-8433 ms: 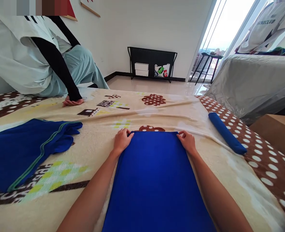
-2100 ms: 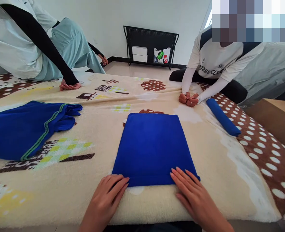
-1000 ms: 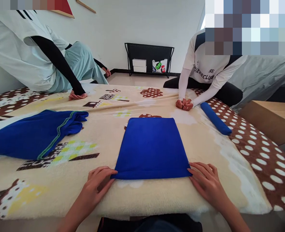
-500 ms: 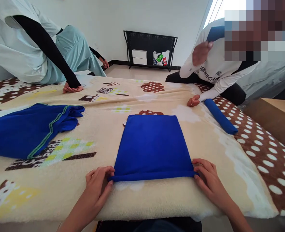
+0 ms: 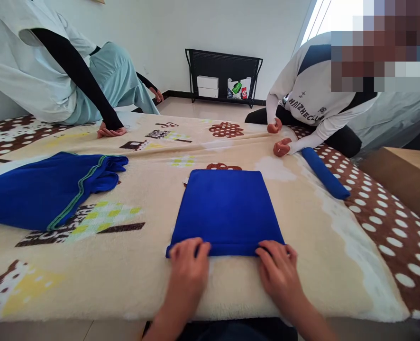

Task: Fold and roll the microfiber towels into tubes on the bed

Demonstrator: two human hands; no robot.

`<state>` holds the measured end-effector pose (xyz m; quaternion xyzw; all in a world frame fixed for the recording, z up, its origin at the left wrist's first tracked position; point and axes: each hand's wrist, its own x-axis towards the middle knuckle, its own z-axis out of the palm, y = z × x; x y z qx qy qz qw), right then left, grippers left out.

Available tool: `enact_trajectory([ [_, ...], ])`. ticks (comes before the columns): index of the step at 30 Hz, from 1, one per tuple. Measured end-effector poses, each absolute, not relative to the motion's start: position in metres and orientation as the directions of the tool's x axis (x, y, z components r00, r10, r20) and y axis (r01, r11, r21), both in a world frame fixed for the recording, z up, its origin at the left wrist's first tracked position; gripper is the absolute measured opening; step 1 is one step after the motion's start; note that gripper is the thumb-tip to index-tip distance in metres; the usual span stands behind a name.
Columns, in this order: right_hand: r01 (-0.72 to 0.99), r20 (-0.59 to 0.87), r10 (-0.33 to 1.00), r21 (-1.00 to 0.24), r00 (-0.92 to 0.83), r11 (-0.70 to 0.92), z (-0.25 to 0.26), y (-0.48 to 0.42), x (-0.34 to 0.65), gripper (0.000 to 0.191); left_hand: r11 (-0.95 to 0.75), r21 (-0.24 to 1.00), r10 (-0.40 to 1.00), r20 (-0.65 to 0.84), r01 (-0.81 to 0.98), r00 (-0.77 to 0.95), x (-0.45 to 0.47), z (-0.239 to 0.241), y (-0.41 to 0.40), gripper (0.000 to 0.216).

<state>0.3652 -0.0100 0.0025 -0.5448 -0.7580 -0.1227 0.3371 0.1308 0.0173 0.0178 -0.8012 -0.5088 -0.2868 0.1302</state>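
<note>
A folded blue cloth [image 5: 231, 208] lies flat on a cream patterned blanket [image 5: 153, 274], its near edge turned up into a narrow roll. Curled over the left part of that roll is my left hand [image 5: 189, 267], its fingers closed on the fabric. Toward the other end, my right hand [image 5: 279, 267] grips the same edge, fingers bent over it. Both thumbs are largely hidden. A small white tag shows beside the cloth's far left side.
Left of the cloth lies a loose blue garment [image 5: 53, 189] with green-striped trim. A tightly rolled blue cloth [image 5: 325, 173] rests at right. One person [image 5: 53, 90] sits at far left, another [image 5: 302, 99] at right. A black rack [image 5: 224, 66] stands by the wall.
Both my hands have moved inward from the corners onto the near edge. The turned-up edge now lies slightly farther from me. The right-hand person's raised hand has come down.
</note>
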Motion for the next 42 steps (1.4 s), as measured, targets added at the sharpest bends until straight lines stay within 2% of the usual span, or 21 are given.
enact_trajectory([
  [2,0.856,0.619,0.741,-0.208,-0.259,0.473,0.004,-0.009,0.346,0.023,-0.590,0.099,0.686,0.584,0.801,0.433,0.152,0.015,0.013,0.027],
  [4,0.835,0.580,0.746,-0.190,-0.329,0.516,0.005,-0.008,0.345,0.030,-0.635,0.104,0.670,0.567,0.765,0.479,0.154,0.013,0.012,0.032],
  [8,0.854,0.445,0.790,-0.100,-0.421,0.511,0.001,-0.012,0.394,0.047,-0.603,0.117,0.711,0.528,0.789,0.464,0.104,0.009,0.010,0.038],
  [11,0.900,0.412,0.834,-0.069,-0.367,0.430,0.000,-0.018,0.415,0.053,-0.530,0.071,0.739,0.528,0.845,0.419,0.082,0.011,0.006,0.043],
  [14,0.908,0.449,0.831,-0.090,-0.329,0.408,0.008,-0.016,0.387,0.054,-0.558,0.015,0.713,0.521,0.830,0.470,0.111,0.015,0.006,0.048],
  [18,0.812,0.326,0.808,-0.164,-0.491,0.560,0.016,0.000,0.348,0.050,-0.689,-0.009,0.669,0.376,0.725,0.641,0.147,0.016,0.019,0.051],
  [22,0.898,0.300,0.873,-0.095,-0.385,0.429,0.003,0.003,0.394,0.055,-0.550,-0.057,0.776,0.334,0.833,0.535,0.098,0.008,0.026,0.057],
  [27,0.957,0.403,0.876,-0.006,-0.265,0.292,-0.002,-0.002,0.423,0.056,-0.409,-0.086,0.804,0.438,0.908,0.403,0.071,0.010,0.022,0.056],
  [30,0.925,0.405,0.850,-0.028,-0.336,0.379,0.013,0.006,0.375,0.050,-0.479,-0.104,0.751,0.466,0.872,0.468,0.113,0.019,0.027,0.051],
  [32,0.871,0.361,0.829,-0.078,-0.428,0.484,0.020,0.014,0.343,0.048,-0.575,-0.089,0.710,0.440,0.813,0.550,0.137,0.022,0.035,0.052],
  [34,0.844,0.321,0.825,-0.121,-0.465,0.522,0.020,0.021,0.332,0.050,-0.629,-0.060,0.696,0.402,0.775,0.595,0.141,0.020,0.044,0.050],
  [38,0.873,0.305,0.854,-0.118,-0.422,0.474,0.009,0.023,0.380,0.060,-0.560,-0.028,0.772,0.345,0.828,0.534,0.086,0.005,0.056,0.054],
  [42,0.863,0.230,0.863,-0.137,-0.449,0.486,0.010,0.012,0.443,0.067,-0.458,-0.055,0.802,0.406,0.887,0.439,0.023,-0.001,0.051,0.058],
])
